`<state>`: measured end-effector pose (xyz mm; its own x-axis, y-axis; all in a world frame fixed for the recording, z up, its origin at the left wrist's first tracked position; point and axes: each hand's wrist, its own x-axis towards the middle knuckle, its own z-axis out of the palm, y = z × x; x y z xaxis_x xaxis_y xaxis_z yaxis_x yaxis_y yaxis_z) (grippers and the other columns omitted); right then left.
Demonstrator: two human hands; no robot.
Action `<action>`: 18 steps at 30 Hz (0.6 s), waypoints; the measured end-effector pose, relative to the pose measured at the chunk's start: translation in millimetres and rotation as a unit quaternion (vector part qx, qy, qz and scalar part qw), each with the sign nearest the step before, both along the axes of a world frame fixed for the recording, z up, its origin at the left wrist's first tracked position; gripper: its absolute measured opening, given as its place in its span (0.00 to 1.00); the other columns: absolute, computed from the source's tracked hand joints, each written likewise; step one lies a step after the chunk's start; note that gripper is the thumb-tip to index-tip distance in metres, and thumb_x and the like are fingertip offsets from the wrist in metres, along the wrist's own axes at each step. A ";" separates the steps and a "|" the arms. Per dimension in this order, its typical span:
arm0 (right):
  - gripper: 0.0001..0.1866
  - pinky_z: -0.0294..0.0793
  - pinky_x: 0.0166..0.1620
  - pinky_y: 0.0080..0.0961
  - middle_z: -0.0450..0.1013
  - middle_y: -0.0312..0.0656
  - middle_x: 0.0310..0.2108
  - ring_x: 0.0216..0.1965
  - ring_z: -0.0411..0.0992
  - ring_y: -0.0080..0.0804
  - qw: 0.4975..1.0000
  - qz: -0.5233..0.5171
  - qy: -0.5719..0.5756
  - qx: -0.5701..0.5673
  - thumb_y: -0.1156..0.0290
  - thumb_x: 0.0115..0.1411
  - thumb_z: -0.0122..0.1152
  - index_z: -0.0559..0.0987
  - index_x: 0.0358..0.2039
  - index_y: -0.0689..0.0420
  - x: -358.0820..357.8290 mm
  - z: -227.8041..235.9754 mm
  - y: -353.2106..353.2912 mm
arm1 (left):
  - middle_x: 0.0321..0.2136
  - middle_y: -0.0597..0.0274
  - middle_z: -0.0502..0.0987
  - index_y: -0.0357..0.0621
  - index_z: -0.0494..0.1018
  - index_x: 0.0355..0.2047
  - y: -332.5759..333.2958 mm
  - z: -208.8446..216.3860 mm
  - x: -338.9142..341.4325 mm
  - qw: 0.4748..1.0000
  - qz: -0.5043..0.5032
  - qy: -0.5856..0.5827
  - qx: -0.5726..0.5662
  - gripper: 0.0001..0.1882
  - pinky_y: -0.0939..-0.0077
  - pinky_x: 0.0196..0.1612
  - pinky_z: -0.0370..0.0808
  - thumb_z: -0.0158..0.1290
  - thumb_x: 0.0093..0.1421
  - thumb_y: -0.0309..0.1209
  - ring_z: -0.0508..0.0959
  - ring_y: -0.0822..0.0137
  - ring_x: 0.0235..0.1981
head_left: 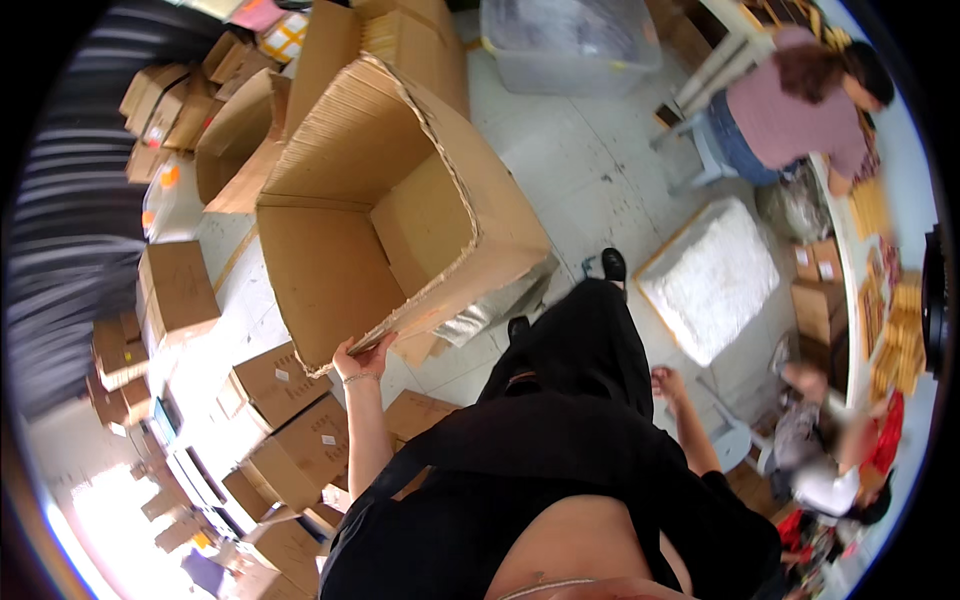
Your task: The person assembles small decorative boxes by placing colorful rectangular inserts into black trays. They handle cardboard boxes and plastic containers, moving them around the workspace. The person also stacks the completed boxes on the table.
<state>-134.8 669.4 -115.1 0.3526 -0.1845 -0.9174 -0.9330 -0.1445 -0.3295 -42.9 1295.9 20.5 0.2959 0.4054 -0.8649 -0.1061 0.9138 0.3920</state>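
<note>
A large brown cardboard box (500,200) with a frayed, bare rim stands tilted in front of me, its open top facing my side. Nothing shows inside it but its bare walls. My left hand (365,358), with a thin bracelet at the wrist, is closed on the near lower corner of its rim. My right hand (667,383) hangs at my right side, its fingers loosely bent and a little apart, with nothing visible in it. Below the box's near side, a silvery plastic-wrapped bundle (480,318) is partly hidden.
Cardboard cartons (310,450) crowd the left side. A clear plastic bin (570,50) stands ahead. A white wrapped slab (715,280) lies to the right of my foot. Two people sit at a long bench (853,330) on the right; a grey stool (733,447) stands near my right arm.
</note>
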 end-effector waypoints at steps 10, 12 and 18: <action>0.11 0.66 0.20 0.24 0.71 0.35 0.20 0.17 0.67 0.25 0.984 0.174 -0.038 0.014 0.68 0.62 0.45 0.77 0.32 0.55 195.9 -71.9 -207.0 | 0.55 0.40 0.62 0.33 0.58 0.55 -71.3 -16.7 -59.1 0.981 -0.016 -0.130 0.143 0.28 0.31 0.53 0.66 0.42 0.51 0.26 0.63 0.38 0.57; 0.13 0.74 0.32 0.29 0.73 0.35 0.27 0.28 0.71 0.27 0.917 0.308 -0.253 -0.005 0.61 0.63 0.45 0.76 0.36 0.53 278.9 -60.9 -245.3 | 0.54 0.41 0.62 0.34 0.60 0.54 -75.2 -29.1 -86.3 0.991 0.056 0.017 0.117 0.26 0.31 0.53 0.66 0.42 0.52 0.26 0.64 0.39 0.56; 0.16 0.73 0.33 0.25 0.75 0.39 0.34 0.33 0.74 0.27 0.965 0.166 -0.195 -0.051 0.62 0.61 0.53 0.74 0.46 0.54 413.7 12.3 -231.3 | 0.51 0.36 0.64 0.30 0.60 0.48 -142.9 36.2 -43.5 0.974 0.184 0.040 0.130 0.23 0.26 0.51 0.64 0.46 0.52 0.27 0.66 0.34 0.52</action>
<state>278.9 438.0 -102.8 0.7225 -0.0834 -0.6863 -0.6374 -0.4648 -0.6145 -86.3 1153.0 56.7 0.0262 0.6793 -0.7334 -0.3675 0.6888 0.6249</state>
